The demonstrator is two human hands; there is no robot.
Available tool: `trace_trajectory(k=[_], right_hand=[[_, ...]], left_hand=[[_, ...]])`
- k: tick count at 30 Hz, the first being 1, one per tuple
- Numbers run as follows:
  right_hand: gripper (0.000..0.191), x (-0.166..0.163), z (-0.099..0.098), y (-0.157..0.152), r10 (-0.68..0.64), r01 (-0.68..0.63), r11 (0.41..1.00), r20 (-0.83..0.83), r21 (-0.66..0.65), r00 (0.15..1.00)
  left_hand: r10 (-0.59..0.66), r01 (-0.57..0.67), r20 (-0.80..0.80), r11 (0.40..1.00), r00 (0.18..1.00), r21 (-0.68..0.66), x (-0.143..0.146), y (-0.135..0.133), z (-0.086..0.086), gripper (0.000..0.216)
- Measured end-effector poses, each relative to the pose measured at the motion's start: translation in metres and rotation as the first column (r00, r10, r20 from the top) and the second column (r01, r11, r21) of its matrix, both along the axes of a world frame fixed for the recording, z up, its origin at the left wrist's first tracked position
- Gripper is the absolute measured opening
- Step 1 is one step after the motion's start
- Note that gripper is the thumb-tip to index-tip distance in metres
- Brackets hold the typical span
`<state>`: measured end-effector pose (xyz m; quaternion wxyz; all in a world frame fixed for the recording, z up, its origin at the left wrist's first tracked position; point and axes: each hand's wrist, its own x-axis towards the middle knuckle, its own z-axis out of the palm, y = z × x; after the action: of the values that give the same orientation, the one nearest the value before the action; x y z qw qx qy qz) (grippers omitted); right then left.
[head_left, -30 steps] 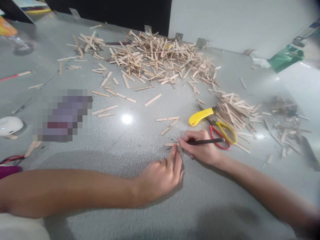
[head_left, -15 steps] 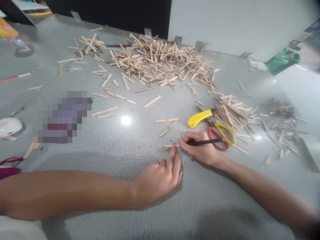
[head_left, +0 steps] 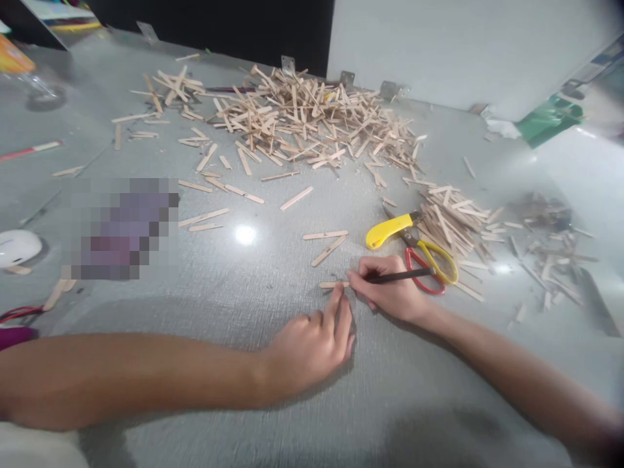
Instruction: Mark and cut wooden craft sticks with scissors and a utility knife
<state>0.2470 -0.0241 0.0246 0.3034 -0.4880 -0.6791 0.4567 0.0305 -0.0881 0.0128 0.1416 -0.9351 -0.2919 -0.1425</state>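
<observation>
A dark pencil [head_left: 402, 275] is gripped in my right hand [head_left: 385, 286], closed in a writing hold. Its tip end, hidden by the fingers, is over the right part of a wooden craft stick [head_left: 332, 285] lying flat on the table. My left hand [head_left: 314, 344] presses that stick down with outstretched fingertips, its other fingers curled. Two more craft sticks [head_left: 327, 252] lie in a V just above. Behind my right hand are a yellow-handled cutter [head_left: 390, 231] and scissors [head_left: 441, 261] with red and yellow handles, partly overlapping.
A large heap of craft sticks [head_left: 302, 117] spreads along the back, with a smaller pile [head_left: 453, 218] at right. Scraps [head_left: 553, 260] lie farther right. At left are a blurred-out purple object [head_left: 127, 227], a white mouse [head_left: 19, 248] and a bottle [head_left: 39, 84]. A white panel [head_left: 463, 52] stands behind.
The pencil's back end has shifted very slightly left and down. Both hands stay at the same stick, and nothing else has visibly moved on the table.
</observation>
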Motion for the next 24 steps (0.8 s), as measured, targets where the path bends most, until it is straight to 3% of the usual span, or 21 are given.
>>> trace_trajectory(k=[24], right_hand=[[0.049,-0.0009,-0.0006,0.0005,-0.023,0.023,0.999,-0.001,-0.027,1.0]], left_hand=[[0.009,-0.009,0.0,1.0,1.0,-0.018,0.0006,0.0004,0.0009,0.047]])
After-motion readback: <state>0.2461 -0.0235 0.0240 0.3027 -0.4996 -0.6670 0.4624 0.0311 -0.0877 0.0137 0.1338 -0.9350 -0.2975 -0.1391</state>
